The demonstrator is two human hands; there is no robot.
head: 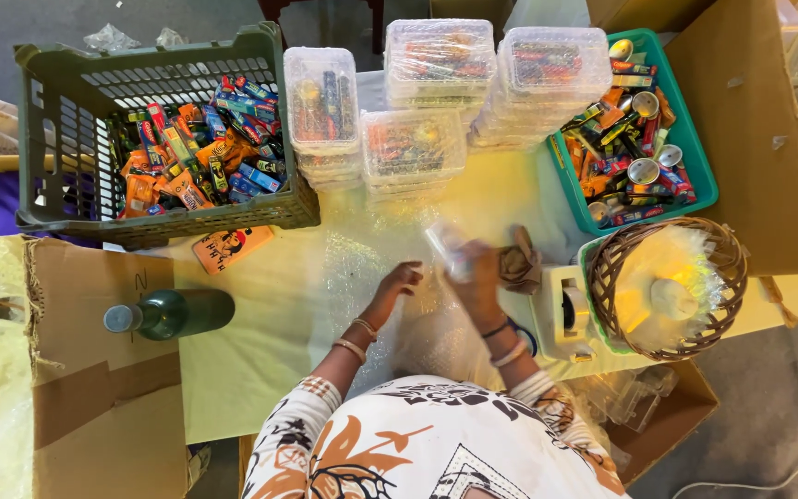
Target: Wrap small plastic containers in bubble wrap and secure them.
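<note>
Holding a small clear plastic box [448, 248], blurred and pale, above the middle of the bench [260, 305], the right hand [477, 277] grips it while the left hand [399, 280] rests half open just beside. A green crate [57, 120] holds bright packets; a teal basket [695, 157] holds packets and round tins; filled clear boxes [417, 92] stand stacked between.

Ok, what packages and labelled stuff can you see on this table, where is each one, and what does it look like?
Small packets: in the dark green crate, far left; orange, blue, red.
Clear lidded boxes: stacked at the far middle; colourful contents.
Packets and round tins: in the teal basket, far right.
Flat orange packet: on the table before the crate.
Clear wrapper: blurred, at the right hand.
</note>
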